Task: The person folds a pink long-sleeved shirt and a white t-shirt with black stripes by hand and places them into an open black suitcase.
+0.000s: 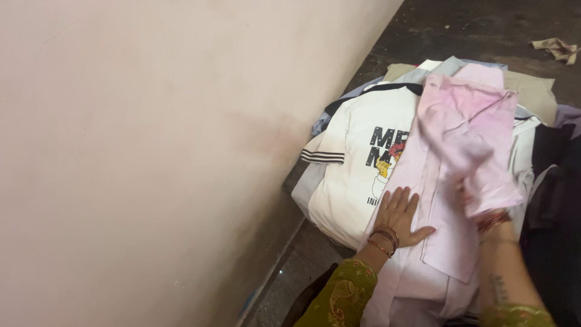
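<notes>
the left hand [399, 213] lies flat and open on the long pale pink cotton shirt [445, 181] atop the clothes pile. the right hand [469, 197] grips its folded-over part. the fold might slip crooked if the flat hand lifts.

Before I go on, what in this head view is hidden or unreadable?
- Right hand: mostly covered by the pink shirt fold it lifts; grip unclear.
- White T-shirt: right half under the pink shirt.
- Clothes pile underneath: only edges show.
- Dark clothing: cut by the right edge.
- Left hand: flat, fingers spread on the pink shirt.
</notes>
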